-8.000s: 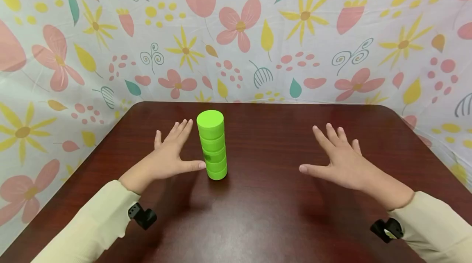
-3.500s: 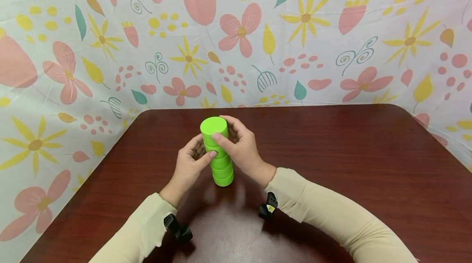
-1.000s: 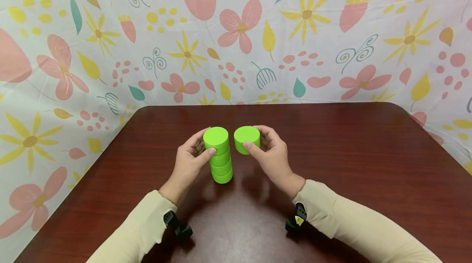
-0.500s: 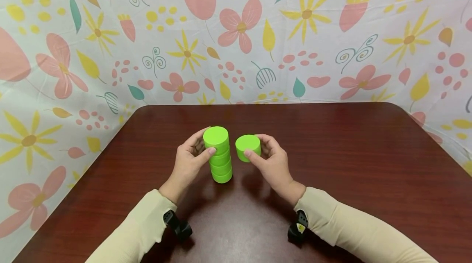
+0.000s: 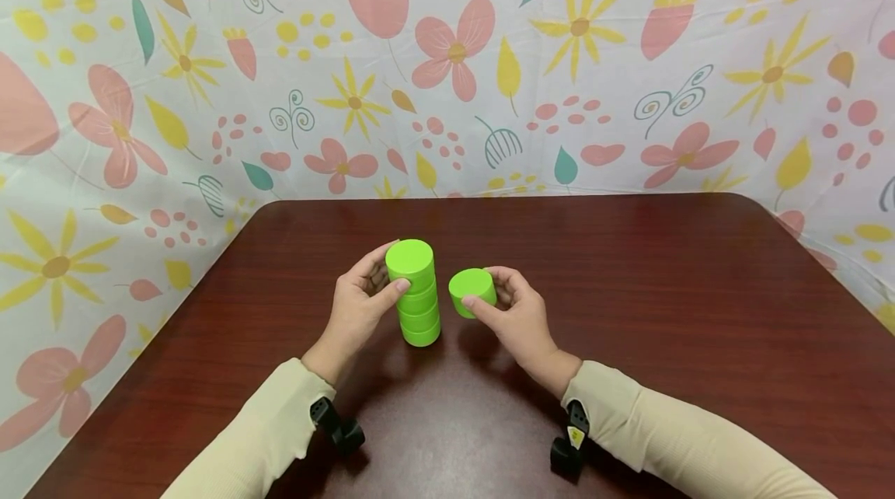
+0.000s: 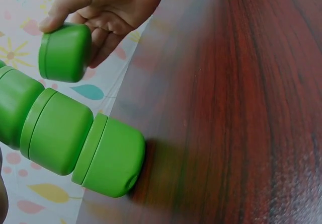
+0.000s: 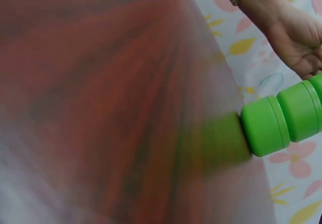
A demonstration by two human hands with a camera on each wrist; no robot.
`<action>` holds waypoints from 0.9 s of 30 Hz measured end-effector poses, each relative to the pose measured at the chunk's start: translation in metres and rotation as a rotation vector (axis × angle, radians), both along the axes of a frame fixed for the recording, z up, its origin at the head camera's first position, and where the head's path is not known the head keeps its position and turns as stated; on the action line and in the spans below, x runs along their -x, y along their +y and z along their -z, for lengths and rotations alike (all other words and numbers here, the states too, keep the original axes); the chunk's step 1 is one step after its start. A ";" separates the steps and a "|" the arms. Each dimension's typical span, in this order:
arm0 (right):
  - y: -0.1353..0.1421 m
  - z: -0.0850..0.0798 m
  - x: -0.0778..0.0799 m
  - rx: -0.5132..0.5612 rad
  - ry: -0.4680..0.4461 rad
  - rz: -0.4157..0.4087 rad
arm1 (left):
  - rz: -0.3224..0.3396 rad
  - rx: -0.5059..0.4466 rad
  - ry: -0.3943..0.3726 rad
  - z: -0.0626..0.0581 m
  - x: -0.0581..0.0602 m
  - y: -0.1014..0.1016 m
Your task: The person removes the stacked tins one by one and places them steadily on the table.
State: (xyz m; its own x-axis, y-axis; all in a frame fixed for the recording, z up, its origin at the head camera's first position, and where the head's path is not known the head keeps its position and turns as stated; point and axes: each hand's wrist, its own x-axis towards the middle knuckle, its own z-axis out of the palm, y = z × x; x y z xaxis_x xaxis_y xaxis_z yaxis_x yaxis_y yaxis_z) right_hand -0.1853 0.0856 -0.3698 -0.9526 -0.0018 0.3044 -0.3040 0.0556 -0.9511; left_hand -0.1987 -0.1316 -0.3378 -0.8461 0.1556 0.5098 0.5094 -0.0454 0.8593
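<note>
An upright green stack of short cylindrical pieces is held round its upper part by the left grip, the thumb being laid on the near side and the fingers passed behind. A single green piece is pinched between the thumb and fingers of the right grip, its round top turned upward; it is raised over the worktop, just beside the stack and to its right. A narrow gap is left between the two, also seen in the left wrist view. The foot of the stack is rested on the worktop, in whose glossy surface its base is mirrored. The stack is set well in from every visible edge: from the straight far edge it is separated by a strip of dark wood grain, and it is placed nearer the slanting left edge than the right one. The widest room for moving is offered to the right of the right grip, where a broad stretch is seen before the right edge; more is found in front of the stack, between the pale sleeves and their black wrist devices. Beyond the edges, a flower-printed cloth is hung.
</note>
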 end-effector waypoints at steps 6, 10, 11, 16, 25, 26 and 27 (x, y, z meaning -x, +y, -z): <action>0.000 0.006 -0.003 -0.041 -0.069 -0.004 | -0.001 -0.002 0.012 0.000 0.000 0.000; 0.001 0.012 -0.003 -0.063 -0.106 0.003 | 0.000 -0.001 0.010 0.000 -0.001 0.000; 0.002 0.015 -0.003 -0.067 -0.115 0.003 | -0.001 0.000 0.010 0.000 -0.001 0.000; 0.003 0.021 -0.003 -0.074 -0.153 0.009 | 0.000 -0.006 0.001 0.000 -0.002 0.000; 0.002 0.024 -0.005 -0.075 -0.184 0.017 | 0.005 -0.013 -0.001 0.000 -0.002 0.000; 0.002 0.024 -0.005 -0.077 -0.187 0.019 | 0.006 -0.015 -0.003 0.000 -0.002 0.000; 0.002 0.024 -0.005 -0.079 -0.190 0.018 | 0.004 -0.017 -0.005 0.000 -0.003 0.000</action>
